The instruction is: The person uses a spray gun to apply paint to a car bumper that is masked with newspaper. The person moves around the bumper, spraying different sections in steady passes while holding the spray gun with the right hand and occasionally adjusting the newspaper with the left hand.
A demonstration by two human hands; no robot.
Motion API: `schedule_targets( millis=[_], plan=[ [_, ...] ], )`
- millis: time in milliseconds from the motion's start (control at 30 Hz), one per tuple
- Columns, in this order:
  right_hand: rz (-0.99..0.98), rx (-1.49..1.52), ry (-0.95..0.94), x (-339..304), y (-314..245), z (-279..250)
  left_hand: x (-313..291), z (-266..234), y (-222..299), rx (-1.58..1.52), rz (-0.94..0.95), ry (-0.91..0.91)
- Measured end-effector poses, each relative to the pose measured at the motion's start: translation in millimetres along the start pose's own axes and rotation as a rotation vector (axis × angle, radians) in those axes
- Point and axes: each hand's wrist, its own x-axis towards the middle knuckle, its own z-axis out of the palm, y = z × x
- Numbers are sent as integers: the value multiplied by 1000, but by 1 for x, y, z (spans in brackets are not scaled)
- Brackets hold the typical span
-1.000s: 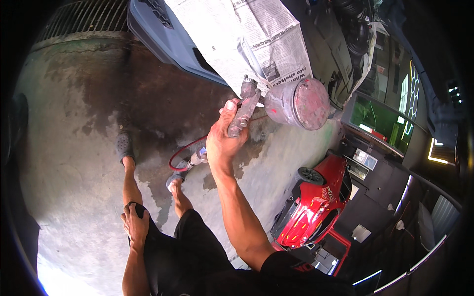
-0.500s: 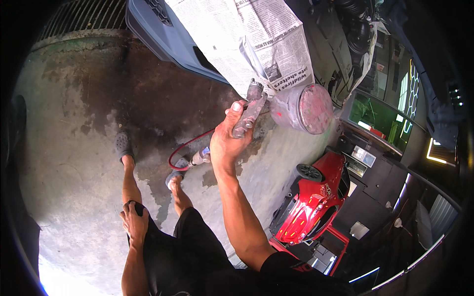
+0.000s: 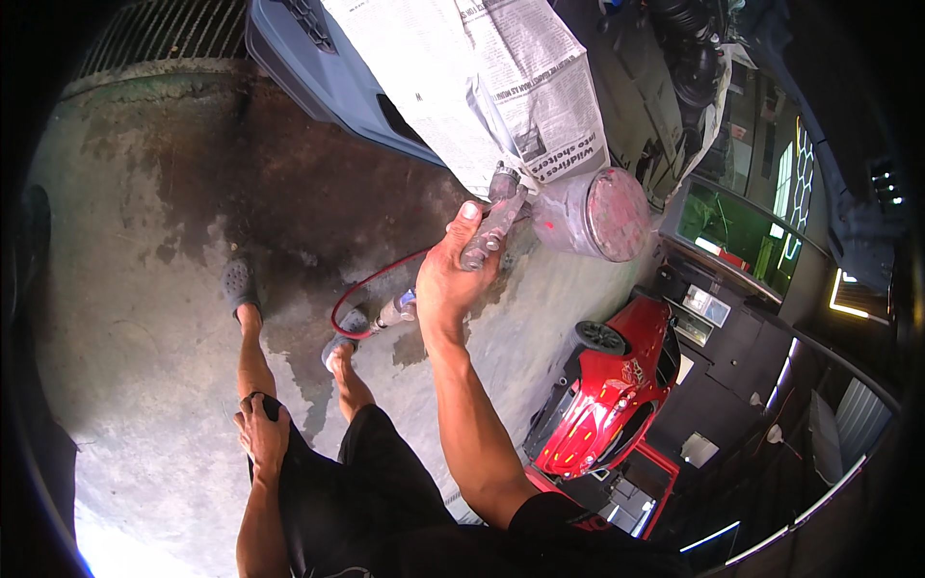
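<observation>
Right hand [image 3: 453, 279] clamped on grey metal spray gun [image 3: 491, 226], long axis aimed up-forward at newspaper-masked blue car panel [image 3: 318, 77]; left hand [image 3: 260, 429] curled on knee, farther off.

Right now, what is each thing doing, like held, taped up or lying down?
Spray gun: held up in the right hand.
Paint cup: on the gun, tipped sideways, smeared red.
Newspaper: covering the blue car panel.
Red hose: looping down to the floor.
Left hand: resting on the knee.
</observation>
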Motion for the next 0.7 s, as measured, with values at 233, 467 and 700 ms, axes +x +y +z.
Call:
schedule_targets(
  millis=[233, 467, 700],
  plan=[
    [-169, 103, -21, -1, -23, 22, 0, 1, -1, 2, -6, -5],
    [-186, 98, -60, -5, -21, 22, 0, 0, -6, -6, 2, -10],
    [-122, 21, 42, 2, -7, 4, 2, 1, -7, 3, 3, -19]
  ],
)
